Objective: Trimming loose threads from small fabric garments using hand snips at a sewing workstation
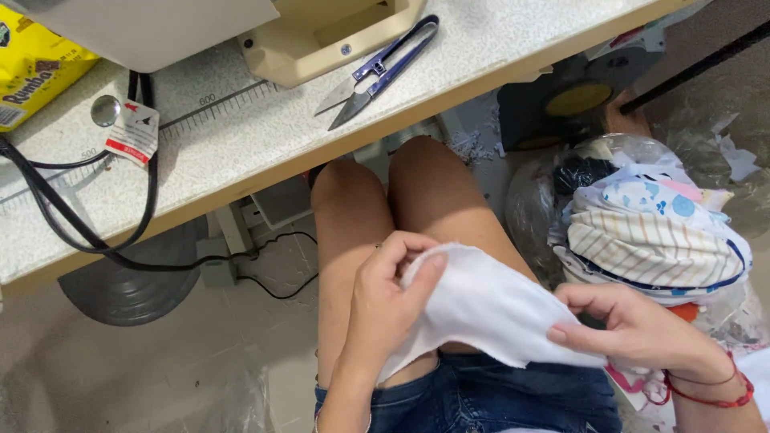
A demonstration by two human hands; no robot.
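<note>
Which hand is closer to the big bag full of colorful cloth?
The right hand. It pinches the white cloth just below the clear bag of folded fabrics, nearly touching it. The left hand holds the cloth's other end over the lap, farther away.

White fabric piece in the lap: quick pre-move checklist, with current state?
1. Left hand pinching the white fabric piece at its upper end: ok.
2. Right hand gripping the fabric's lower edge: ok.
3. Fabric spread flat between the hands: not ok, it sags and folds.
4. Thread snips on the sewing table, apart from both hands: ok.
5. Black cable apart from the fabric: ok.
6. Fabric edge free of loose threads: cannot tell.
</note>
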